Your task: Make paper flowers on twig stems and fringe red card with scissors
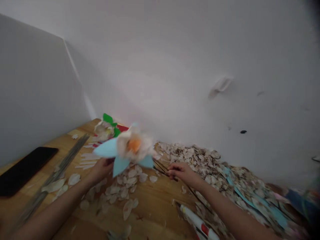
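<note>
Left hand [101, 170] under blurred paper flower [132, 146]

From my remote view: a pale blue and cream paper flower [127, 148] with an orange centre, over a honey-brown wood-grain surface [160, 213] scattered with cream, brown-flecked paper petals [131, 180], beside a white tube [197, 221] banded in red.
</note>
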`<state>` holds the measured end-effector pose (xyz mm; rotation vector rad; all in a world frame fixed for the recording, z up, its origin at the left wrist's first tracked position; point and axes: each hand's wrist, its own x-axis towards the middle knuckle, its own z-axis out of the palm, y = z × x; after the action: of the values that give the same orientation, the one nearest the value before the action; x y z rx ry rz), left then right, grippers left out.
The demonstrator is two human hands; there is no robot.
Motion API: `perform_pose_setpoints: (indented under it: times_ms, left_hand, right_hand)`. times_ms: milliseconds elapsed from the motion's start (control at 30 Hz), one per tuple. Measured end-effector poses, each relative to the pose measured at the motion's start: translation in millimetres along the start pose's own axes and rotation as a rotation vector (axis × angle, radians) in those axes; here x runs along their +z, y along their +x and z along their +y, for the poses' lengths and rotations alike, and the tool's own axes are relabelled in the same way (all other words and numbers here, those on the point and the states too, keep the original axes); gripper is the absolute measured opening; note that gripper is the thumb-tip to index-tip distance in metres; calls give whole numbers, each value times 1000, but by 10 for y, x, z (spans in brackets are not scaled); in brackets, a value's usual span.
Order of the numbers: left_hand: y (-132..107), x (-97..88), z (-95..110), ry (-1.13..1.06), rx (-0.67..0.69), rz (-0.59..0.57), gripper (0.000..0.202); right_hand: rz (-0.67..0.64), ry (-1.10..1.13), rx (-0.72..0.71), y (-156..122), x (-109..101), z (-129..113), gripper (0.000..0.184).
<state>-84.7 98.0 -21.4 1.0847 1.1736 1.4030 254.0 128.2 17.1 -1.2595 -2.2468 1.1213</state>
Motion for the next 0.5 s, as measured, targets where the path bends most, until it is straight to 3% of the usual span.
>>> perform_pose_setpoints:
  times_ms: [167,300,500]
  left_hand:
    - [-76,147,267,-100,52,-72,49]
    - [-107,384,413,-171,37,-144,53]
    - [-83,708,561,-253,30,-210,52]
  right_hand:
    - [94,130,4,-96,-275,-175,26]
    - [120,228,28,-179,-410,-200,27]
    - [155,326,39,-186,-453,-167,24]
